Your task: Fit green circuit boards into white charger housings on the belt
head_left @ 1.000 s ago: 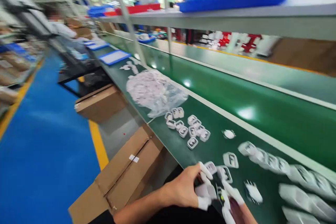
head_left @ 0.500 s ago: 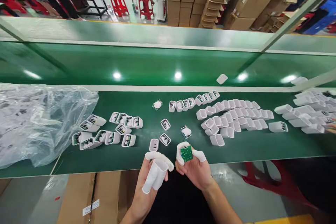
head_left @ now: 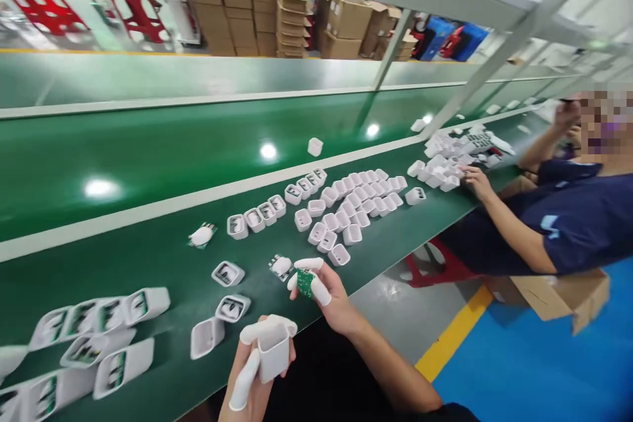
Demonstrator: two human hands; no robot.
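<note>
White finger cots cover fingertips on both hands. My left hand (head_left: 257, 369) grips a white plastic charger housing (head_left: 275, 357), its open end facing up. In my right hand (head_left: 330, 297) a small green circuit board (head_left: 305, 283) is pinched between thumb and fingers, solder side showing. Just beyond that hand lies another board with a round white part (head_left: 281, 266). Two housings with parts inside, a nearer one (head_left: 233, 308) and a farther one (head_left: 228, 273), rest beyond my left hand, beside a white housing (head_left: 207, 337) lying on the bench.
Rows of white housings (head_left: 353, 201) stand on the green bench (head_left: 173, 264). Filled housings (head_left: 99, 316) lie at the left. A loose board (head_left: 202, 235) sits farther back. At the right, a co-worker's hand (head_left: 477, 181) touches a housing pile (head_left: 438, 168). A grey post (head_left: 475, 59) slants upward.
My view has swung to the right, bringing the co-worker into sight and taking the plastic bag out of it. Both hands keep hold of the same housing and board.
</note>
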